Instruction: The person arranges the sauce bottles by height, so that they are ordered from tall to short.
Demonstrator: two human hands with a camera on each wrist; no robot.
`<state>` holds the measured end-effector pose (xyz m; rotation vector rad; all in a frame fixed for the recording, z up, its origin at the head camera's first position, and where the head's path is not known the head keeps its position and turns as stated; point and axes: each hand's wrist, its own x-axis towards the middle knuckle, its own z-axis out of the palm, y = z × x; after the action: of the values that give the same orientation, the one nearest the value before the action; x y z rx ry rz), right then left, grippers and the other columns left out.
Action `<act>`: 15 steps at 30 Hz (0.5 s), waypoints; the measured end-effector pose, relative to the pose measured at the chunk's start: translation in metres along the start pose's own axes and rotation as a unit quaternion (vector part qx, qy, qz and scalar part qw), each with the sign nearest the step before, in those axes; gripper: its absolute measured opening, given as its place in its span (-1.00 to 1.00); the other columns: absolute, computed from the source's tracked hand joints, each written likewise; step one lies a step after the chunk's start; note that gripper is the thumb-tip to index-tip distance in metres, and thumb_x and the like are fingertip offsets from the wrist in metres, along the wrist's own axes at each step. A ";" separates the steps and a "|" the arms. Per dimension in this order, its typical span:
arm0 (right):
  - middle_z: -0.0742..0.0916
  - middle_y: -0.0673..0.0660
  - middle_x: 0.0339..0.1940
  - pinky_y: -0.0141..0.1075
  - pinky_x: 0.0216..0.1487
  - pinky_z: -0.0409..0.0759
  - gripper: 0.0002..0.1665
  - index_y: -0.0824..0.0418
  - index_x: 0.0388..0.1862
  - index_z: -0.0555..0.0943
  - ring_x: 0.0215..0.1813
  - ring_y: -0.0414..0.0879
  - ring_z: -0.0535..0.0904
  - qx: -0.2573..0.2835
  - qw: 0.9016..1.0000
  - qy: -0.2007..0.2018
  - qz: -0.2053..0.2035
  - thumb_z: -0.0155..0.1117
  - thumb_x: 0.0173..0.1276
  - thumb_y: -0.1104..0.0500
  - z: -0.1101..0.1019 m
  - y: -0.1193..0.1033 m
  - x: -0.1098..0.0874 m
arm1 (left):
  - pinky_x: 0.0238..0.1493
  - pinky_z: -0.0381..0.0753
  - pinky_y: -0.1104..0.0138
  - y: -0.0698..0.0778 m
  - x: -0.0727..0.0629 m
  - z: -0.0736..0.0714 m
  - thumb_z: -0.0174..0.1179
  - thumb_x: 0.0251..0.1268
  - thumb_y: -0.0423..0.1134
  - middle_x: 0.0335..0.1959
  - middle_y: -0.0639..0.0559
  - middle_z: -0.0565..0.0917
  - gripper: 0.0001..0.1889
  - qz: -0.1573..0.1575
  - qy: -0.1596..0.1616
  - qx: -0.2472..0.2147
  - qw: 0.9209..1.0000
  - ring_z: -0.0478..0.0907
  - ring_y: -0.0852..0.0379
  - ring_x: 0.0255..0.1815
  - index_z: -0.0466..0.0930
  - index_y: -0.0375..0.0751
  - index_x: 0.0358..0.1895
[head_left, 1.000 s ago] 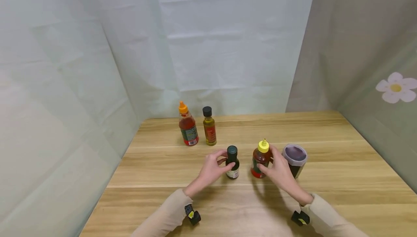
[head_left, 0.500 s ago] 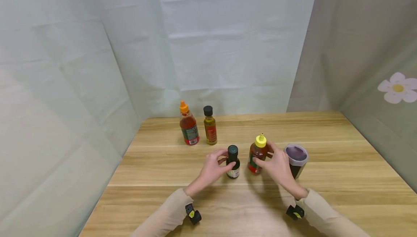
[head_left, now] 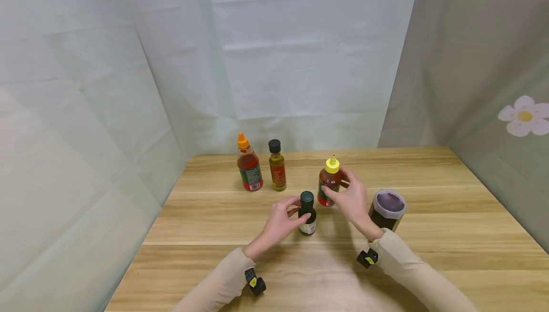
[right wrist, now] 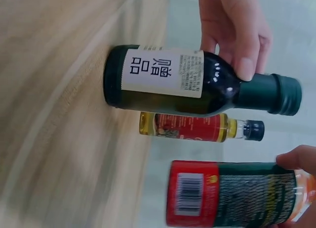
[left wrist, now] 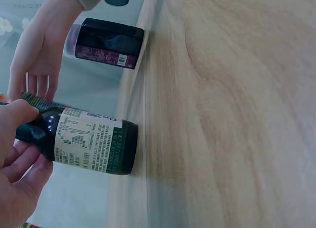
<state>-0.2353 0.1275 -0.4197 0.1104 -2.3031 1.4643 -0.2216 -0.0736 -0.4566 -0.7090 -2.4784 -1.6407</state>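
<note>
My left hand (head_left: pixel 276 224) pinches the neck of a small dark green bottle (head_left: pixel 308 227) between thumb and fingers. That bottle stands upright on the table, its pale label showing in the left wrist view (left wrist: pixel 81 139). Just behind it and to the right, my right hand (head_left: pixel 353 202) grips a red sauce bottle (head_left: pixel 330 179) with a yellow nozzle cap, thumb on the near side and fingers round the far side. In the right wrist view the sauce bottle (right wrist: pixel 237 193) shows a red base band with a barcode and a green label.
Toward the back left stand a red sauce bottle with an orange nozzle (head_left: pixel 249 171) and a slim black-capped bottle of yellow oil (head_left: pixel 278 173). A dark jar with a pale lid (head_left: pixel 388 207) stands by my right forearm. Fabric walls (head_left: pixel 300 64) border the wooden table (head_left: pixel 180 226).
My right hand has carried the yellow-capped sauce bottle left and away from me, from near the dark jar to behind the green bottle. My left hand stays on the green bottle's neck.
</note>
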 end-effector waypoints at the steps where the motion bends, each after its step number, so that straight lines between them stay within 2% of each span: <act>1: 0.63 0.32 0.14 0.09 0.13 0.63 -0.23 0.33 0.27 0.44 0.12 0.21 0.59 0.006 1.000 0.006 -0.005 0.52 0.07 0.23 0.003 0.000 0.002 | 0.09 0.67 0.17 0.002 0.000 0.000 0.34 0.16 -0.42 -0.10 -0.22 0.65 -0.66 -0.001 -0.001 0.002 1.000 0.61 -0.13 0.02 0.61 -0.29 0.03; 8: 0.60 0.27 0.14 0.05 0.17 0.59 -0.28 0.29 0.27 0.45 0.13 0.16 0.54 0.045 0.998 0.042 -0.034 0.48 0.12 0.22 0.021 0.003 0.016 | 0.08 0.67 0.10 0.033 -0.006 -0.009 0.31 0.15 -0.48 -0.14 -0.26 0.65 -0.69 0.011 -0.002 0.002 1.000 0.63 -0.16 0.00 0.60 -0.41 0.00; 15: 0.59 0.24 0.13 0.02 0.19 0.56 -0.31 0.25 0.28 0.45 0.14 0.12 0.52 0.072 0.995 0.043 -0.050 0.45 0.16 0.20 0.034 0.007 0.030 | 0.07 0.67 0.07 0.037 -0.008 -0.009 0.31 0.15 -0.48 -0.16 -0.23 0.65 -0.69 0.014 0.000 -0.001 1.000 0.63 -0.14 -0.01 0.59 -0.41 0.00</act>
<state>-0.2753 0.1050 -0.4270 0.1968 -2.0927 1.5535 -0.2008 -0.0725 -0.4234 -0.7395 -2.4552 -1.6352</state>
